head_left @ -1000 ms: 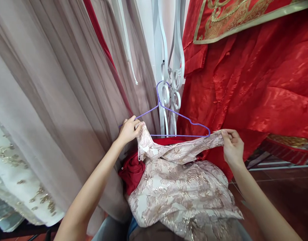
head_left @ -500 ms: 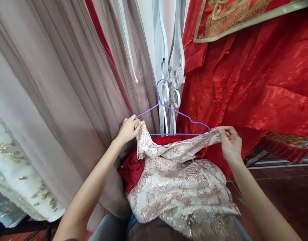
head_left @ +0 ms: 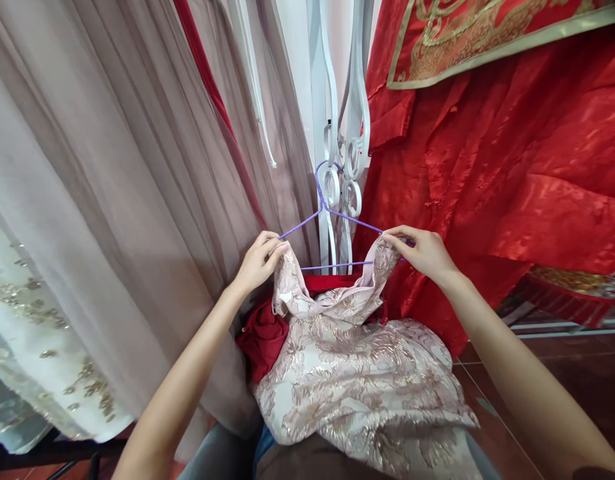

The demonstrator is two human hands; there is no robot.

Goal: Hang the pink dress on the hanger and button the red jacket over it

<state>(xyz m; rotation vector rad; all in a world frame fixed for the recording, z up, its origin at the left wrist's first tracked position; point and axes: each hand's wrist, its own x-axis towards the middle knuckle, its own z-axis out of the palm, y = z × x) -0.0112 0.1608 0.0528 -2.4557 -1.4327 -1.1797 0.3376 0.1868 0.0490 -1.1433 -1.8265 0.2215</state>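
Note:
A pale pink and gold brocade dress (head_left: 357, 380) lies over my lap, its top raised toward a purple clothes hanger (head_left: 355, 219). The hanger's hook is caught on the scrolls of a white metal stand (head_left: 329, 183). My left hand (head_left: 261, 259) pinches one shoulder strap at the hanger's left arm. Pinched in my right hand (head_left: 421, 250) is the other strap, which lies over the hanger's right arm. Both straps now stand up on either side of the neckline. Dark red cloth (head_left: 265, 343) shows behind and left of the dress.
Sheer greyish-pink curtain-like fabric (head_left: 137, 167) hangs along the left. Bright red satin garments (head_left: 487, 167) with a gold-embroidered panel hang on the right. White cloth with gold beading (head_left: 47, 353) is at the lower left. Brown floor tiles (head_left: 537, 387) show at the lower right.
My right hand has moved left and slightly up, bringing its strap from outside the hanger's right end up onto the arm. My left hand has stayed nearly in place.

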